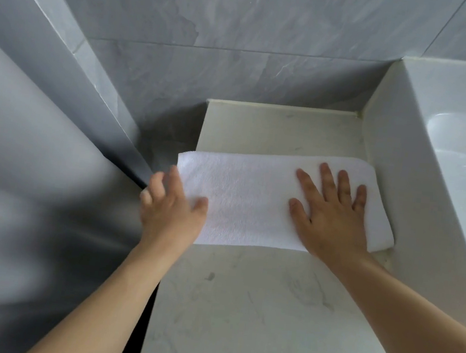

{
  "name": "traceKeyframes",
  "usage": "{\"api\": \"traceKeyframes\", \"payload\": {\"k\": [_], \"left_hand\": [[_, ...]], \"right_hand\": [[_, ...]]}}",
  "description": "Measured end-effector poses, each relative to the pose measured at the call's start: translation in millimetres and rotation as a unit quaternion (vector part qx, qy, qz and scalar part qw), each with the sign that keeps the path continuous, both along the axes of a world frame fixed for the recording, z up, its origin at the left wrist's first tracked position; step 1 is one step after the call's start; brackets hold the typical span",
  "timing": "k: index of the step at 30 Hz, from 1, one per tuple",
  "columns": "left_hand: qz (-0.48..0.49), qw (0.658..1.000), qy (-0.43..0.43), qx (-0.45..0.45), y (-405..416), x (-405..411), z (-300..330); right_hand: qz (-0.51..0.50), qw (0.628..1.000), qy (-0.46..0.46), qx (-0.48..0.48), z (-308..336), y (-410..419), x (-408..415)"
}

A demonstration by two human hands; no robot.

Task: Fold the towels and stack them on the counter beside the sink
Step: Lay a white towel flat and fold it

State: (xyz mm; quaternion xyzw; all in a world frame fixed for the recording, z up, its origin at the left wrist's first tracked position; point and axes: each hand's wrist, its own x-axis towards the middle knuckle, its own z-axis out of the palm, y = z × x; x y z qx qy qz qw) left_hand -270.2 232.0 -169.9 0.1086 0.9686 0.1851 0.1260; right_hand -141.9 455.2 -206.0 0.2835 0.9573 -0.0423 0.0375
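Grey marble-veined wall tiles (241, 33) behind and to the left, meeting in a corner; below them a pale stone tabletop (255, 308), faintly veined and lightly smudged, running from the near edge back to the wall. At the right, the white sink (463, 160), raised above the tabletop with a tall side wall, cut off by the frame's right edge so only part of the basin visible. At far left, a large grey blurred surface (24, 183), too soft to identify. Across the middle of the tabletop, a white towel (246, 200), folded into a long band, lying flat, its right end just beside the sink's side wall and its left end overhanging the tabletop's left edge. Number of folded layers not discernible from above. Right hand (334, 215) laid palm-down on the towel's right part, fingers straight and spread, pressing flat and gripping nothing. Left hand (171, 204) at the towel's left end, blurred by motion; thumb lying on top of the cloth, fingers beyond the towel's edge and seemingly under it, apparently pinching that end, though blur left the grip hard to confirm. Both bare forearms reaching in from the lower frame edge, elbows cut off. Dark gap along the tabletop's left side, contents unreadable.
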Motion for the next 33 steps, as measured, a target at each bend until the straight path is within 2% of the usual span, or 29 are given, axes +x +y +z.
{"api": "traceKeyframes", "payload": {"k": [4,7,11,15,17,22,26,27,30,31,33], "left_hand": [[0.136,0.972,-0.096,0.164,-9.3,-1.1,15.1],[0.142,0.961,-0.120,0.205,-14.7,-7.3,19.6],[0.131,0.937,-0.254,0.201,-22.6,-10.2,30.0],[0.104,0.899,-0.301,0.302,-28.1,-8.1,36.2],[0.081,0.905,-0.276,0.313,-28.4,-8.7,33.5],[0.039,0.953,-0.230,0.191,-27.8,-14.6,17.9],[0.040,0.983,-0.157,0.091,-24.5,-13.8,9.9],[0.047,0.990,-0.119,0.063,-26.4,-11.4,9.4],[0.044,0.995,0.085,-0.042,-31.5,-5.5,8.8],[0.042,0.987,0.149,-0.050,-25.2,-2.3,9.1],[-0.027,0.973,0.226,0.025,3.3,9.9,14.4]], "right_hand": [[-0.005,1.000,0.001,0.005,0.0,-1.5,0.9],[-0.010,1.000,-0.006,0.008,0.5,-1.2,-0.7],[-0.012,1.000,-0.009,0.012,1.3,-1.6,-1.2],[-0.016,1.000,-0.008,0.011,0.4,-1.6,-2.4],[-0.019,1.000,-0.008,0.011,-0.7,-1.1,-2.5],[-0.019,1.000,-0.006,0.012,-1.0,-0.5,-2.1],[-0.021,1.000,-0.009,0.008,-0.2,1.1,-2.3],[-0.022,1.000,-0.008,0.007,0.1,1.2,-2.3],[-0.024,1.000,-0.012,0.011,-0.7,0.9,-3.3],[-0.026,1.000,-0.011,0.010,-0.6,1.2,-3.9],[-0.028,1.000,-0.014,0.007,-0.9,1.7,-4.9]]}}
